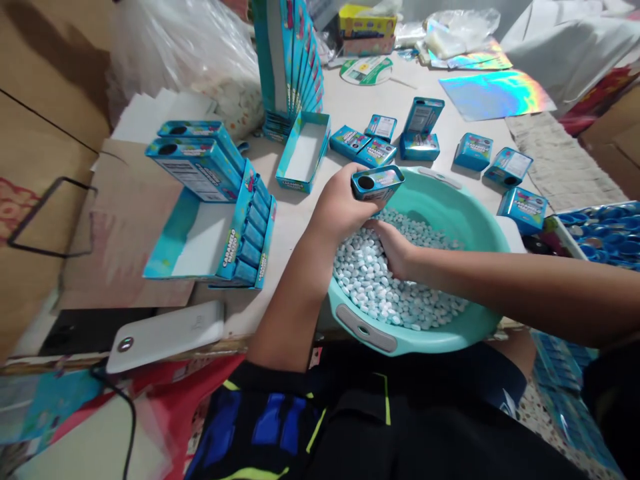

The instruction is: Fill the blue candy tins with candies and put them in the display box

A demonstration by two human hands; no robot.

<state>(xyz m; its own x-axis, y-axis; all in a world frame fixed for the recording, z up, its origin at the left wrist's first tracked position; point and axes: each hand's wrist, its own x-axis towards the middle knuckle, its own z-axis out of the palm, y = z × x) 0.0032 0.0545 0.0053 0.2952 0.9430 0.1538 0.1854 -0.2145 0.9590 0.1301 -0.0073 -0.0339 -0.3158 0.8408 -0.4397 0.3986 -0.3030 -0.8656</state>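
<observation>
My left hand (343, 203) is wrapped round a small blue candy tin (377, 181), held upright over the left side of a turquoise basin (465, 203). A dark round opening shows in the tin's top. Inside the basin lies a heap of small white and pale blue candies (370, 280). My right hand (395, 250) reaches into this heap just below the tin. Its fingers are buried or hidden, so I cannot make out how they are bent or what they hold.
A blue display box (200, 230) with several tins stands left, beside an empty tray (305, 150). Loose tins (473, 152) lie behind the basin. A white power bank (170, 333) rests at the table's front edge. At right sits a box of blue caps (607, 233).
</observation>
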